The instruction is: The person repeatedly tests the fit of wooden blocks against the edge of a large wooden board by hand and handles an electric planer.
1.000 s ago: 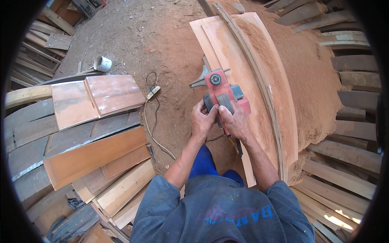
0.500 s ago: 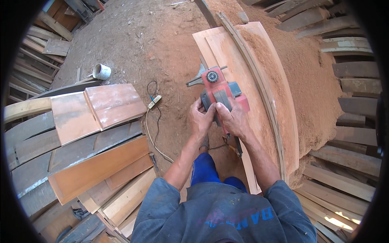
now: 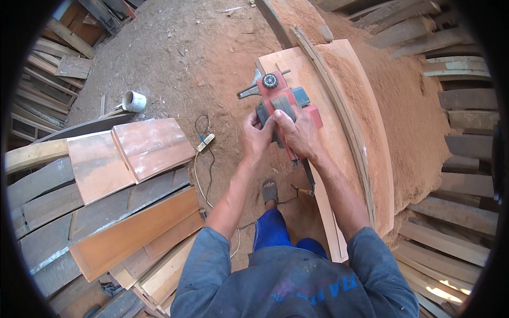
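A red and black electric planer (image 3: 278,98) with a round dark front knob and a metal side fence (image 3: 248,92) is between my two hands, above the left edge of a pale wooden board (image 3: 383,175). My right hand (image 3: 299,133) is closed around its rear handle, thumb on top. My left hand (image 3: 255,138) presses against its left side, fingers curled in and partly hidden behind the tool. From its rear a dark cord (image 3: 309,175) hangs down. Whether the planer touches the wood below is hidden.
A long narrow batten (image 3: 344,116) lies along the board among reddish sawdust (image 3: 413,138). To the left are stacked planks (image 3: 132,228) and panels (image 3: 154,146), a white bucket (image 3: 134,101) and a power strip (image 3: 205,142) with cords on the ground. More planks (image 3: 466,183) line the right.
The planer and both my hands have shifted slightly up and left in view. My sandalled left foot now shows more fully below them. The grip looks much the same.
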### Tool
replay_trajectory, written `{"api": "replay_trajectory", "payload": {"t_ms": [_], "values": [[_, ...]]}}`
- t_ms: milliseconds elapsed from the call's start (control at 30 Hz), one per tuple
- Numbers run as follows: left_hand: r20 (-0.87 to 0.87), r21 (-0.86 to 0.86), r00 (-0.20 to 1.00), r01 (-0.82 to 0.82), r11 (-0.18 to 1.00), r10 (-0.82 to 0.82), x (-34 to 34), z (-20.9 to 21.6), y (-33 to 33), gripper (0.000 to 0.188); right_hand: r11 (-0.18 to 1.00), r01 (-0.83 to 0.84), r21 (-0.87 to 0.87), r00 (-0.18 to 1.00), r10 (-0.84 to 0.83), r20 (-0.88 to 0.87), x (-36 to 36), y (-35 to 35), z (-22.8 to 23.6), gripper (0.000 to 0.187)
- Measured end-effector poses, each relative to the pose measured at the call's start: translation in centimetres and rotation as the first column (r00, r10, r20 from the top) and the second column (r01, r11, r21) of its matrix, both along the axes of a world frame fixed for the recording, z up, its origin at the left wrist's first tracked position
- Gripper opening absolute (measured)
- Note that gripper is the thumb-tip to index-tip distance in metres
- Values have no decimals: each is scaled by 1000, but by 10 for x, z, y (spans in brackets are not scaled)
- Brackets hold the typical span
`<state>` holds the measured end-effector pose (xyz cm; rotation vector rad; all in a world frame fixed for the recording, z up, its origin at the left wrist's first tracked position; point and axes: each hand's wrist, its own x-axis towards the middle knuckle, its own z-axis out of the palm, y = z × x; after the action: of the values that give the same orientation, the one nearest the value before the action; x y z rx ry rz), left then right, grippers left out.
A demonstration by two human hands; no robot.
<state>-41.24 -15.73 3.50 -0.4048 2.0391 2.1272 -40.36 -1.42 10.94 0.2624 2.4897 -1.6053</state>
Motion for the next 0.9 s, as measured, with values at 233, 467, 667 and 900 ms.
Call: {"api": "replay_trajectory", "payload": {"t_ms": [233,467,667,900], "values": [[-47,-179,997,56,982,-65,-66,-24,-20,45,1000,-25,3,995,26,-92,-59,-13,6,59],[-109,-186,990,65,980,-86,-152,-17,-31,40,960,-36,279,909,147,-389,-152,-19,-38,35],[-151,-122,982,94,988,-112,-180,-7,-54,37,982,-145,123,951,172,-255,-166,-41,-12,30],[-126,-300,991,0,954,-39,68,-13,-74,59,977,-172,-125,975,151,-160,52,-52,-30,57]]}}
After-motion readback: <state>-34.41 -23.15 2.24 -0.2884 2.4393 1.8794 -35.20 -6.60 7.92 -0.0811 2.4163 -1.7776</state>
